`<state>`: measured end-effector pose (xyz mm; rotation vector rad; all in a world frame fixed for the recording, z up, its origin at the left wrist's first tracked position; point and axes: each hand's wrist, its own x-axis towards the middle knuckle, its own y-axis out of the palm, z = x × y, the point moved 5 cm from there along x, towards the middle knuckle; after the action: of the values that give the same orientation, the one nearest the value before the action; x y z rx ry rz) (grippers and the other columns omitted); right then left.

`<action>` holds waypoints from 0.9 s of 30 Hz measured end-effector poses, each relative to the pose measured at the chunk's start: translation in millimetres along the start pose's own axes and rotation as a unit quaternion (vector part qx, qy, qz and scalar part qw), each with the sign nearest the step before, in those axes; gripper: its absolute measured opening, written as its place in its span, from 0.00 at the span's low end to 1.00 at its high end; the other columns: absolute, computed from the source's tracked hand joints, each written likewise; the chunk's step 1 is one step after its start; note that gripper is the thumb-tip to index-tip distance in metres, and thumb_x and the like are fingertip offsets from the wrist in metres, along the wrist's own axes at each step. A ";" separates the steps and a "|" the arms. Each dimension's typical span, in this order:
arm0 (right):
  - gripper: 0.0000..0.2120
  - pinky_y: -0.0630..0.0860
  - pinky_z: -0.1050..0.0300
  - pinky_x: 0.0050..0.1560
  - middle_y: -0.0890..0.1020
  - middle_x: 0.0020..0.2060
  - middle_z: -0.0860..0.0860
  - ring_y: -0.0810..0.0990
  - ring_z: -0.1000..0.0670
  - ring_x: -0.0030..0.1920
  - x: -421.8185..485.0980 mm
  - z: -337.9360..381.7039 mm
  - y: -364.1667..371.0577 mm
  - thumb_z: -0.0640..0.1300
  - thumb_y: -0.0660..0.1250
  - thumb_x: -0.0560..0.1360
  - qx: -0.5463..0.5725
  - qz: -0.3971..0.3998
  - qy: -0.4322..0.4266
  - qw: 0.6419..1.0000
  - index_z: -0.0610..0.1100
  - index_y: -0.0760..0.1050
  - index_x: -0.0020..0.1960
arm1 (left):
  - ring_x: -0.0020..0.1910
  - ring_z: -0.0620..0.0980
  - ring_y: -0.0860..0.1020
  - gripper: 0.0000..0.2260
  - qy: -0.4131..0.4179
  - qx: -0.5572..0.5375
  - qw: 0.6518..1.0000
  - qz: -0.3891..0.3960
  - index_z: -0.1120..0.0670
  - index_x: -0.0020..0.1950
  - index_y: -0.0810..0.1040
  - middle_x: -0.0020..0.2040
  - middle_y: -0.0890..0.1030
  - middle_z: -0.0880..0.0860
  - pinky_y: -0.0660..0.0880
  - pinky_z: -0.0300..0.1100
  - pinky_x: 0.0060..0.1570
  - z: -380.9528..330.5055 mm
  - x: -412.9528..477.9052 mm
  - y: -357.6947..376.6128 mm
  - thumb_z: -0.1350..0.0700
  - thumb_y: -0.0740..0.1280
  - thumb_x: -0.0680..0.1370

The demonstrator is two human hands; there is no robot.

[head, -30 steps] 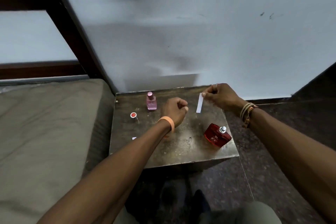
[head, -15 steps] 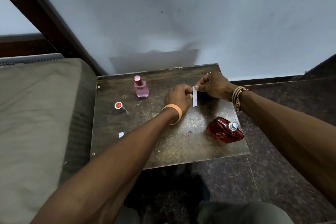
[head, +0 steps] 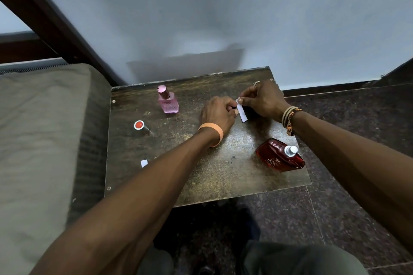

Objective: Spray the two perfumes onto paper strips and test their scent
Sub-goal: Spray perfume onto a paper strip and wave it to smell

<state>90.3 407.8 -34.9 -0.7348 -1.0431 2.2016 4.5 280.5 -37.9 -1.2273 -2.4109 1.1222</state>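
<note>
A white paper strip (head: 241,112) hangs over the middle of the small dark table (head: 223,174). My right hand (head: 263,101) pinches its top end between thumb and fingers. My left hand (head: 218,114) is curled beside it, its fingers touching the strip's left edge. A pink perfume bottle (head: 168,101) with its cap on stands at the table's back left. A red perfume bottle (head: 279,157) with a bare silver sprayer stands at the front right. A red-topped cap (head: 140,127) lies on the table at the left.
A small white paper scrap (head: 144,163) lies near the table's left front. A grey mattress (head: 40,140) with a dark wooden frame (head: 44,18) borders the table on the left. A white wall rises behind; dark stone floor (head: 346,118) lies to the right.
My left hand moved right and met the strip held by my right hand. The head tilted down and closer, so the table looks larger.
</note>
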 end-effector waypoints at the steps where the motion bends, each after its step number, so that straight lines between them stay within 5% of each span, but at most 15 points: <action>1: 0.05 0.79 0.47 0.51 0.86 0.40 0.55 0.82 0.52 0.46 -0.7 -0.6 0.1 0.53 0.76 0.70 0.005 -0.005 -0.001 1.000 0.53 0.86 0.43 | 0.41 0.46 0.80 0.07 0.001 -0.002 1.000 0.000 0.48 0.50 0.84 0.42 0.84 0.46 0.75 0.38 0.41 -0.4 -0.3 -0.5 0.55 0.71 0.73; 9: 0.04 0.80 0.44 0.50 0.82 0.34 0.58 0.82 0.55 0.43 -7.6 0.4 -0.2 0.51 0.77 0.71 0.036 -0.030 -0.005 0.999 0.52 0.86 0.43 | 0.40 0.45 0.78 0.08 0.006 -0.006 1.000 -0.006 0.49 0.52 0.84 0.43 0.84 0.47 0.70 0.36 0.40 -3.7 -1.8 -2.8 0.56 0.70 0.74; 22: 0.06 0.79 0.44 0.53 0.87 0.43 0.49 0.83 0.51 0.46 -15.6 3.3 -4.2 0.47 0.76 0.71 0.043 -0.030 0.005 0.999 0.48 0.86 0.47 | 0.45 0.46 0.80 0.09 -0.015 -0.018 1.000 -0.010 0.47 0.52 0.83 0.46 0.84 0.46 0.74 0.38 0.44 -0.3 1.7 1.1 0.57 0.70 0.74; 27: 0.06 0.82 0.51 0.50 0.86 0.40 0.52 0.84 0.53 0.43 -18.9 -0.3 -10.5 0.48 0.77 0.71 0.104 -0.023 0.026 0.994 0.47 0.86 0.47 | 0.40 0.45 0.80 0.09 -0.046 -0.118 0.992 -0.018 0.48 0.48 0.83 0.38 0.82 0.44 0.80 0.43 0.47 6.3 -1.7 -1.8 0.60 0.71 0.72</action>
<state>106.1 400.1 -22.3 -0.6635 -0.7814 2.1994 1.4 275.2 -40.7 -1.2158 -2.6872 0.9224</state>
